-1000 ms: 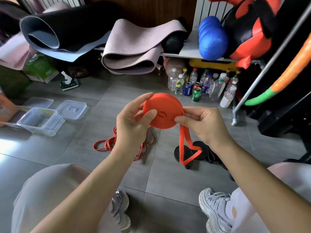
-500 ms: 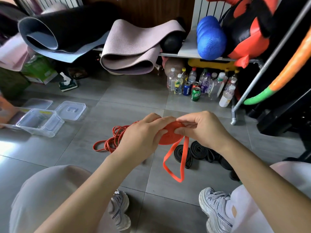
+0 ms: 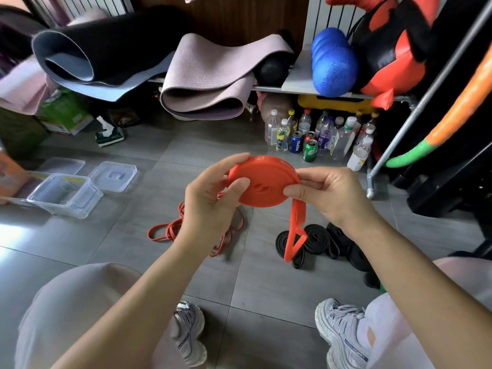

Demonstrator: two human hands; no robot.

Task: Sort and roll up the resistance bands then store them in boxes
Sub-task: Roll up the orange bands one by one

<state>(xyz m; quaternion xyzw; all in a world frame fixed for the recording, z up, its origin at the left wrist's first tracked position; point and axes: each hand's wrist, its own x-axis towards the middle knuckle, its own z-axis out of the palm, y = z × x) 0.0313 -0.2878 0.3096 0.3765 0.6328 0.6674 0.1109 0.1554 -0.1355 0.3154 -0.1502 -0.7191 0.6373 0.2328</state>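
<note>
Curled fingers of the left hand round the orange roll, thumb on its face, mid-air; pinched its right edge with the right hand. Let a short tail dangle below. Beyond, on the tiles, noted loose orange bands, black bands, and clear boxes farther left.

Orange rolled band; thin orange bands and black bands on grey tiled floor.
</note>
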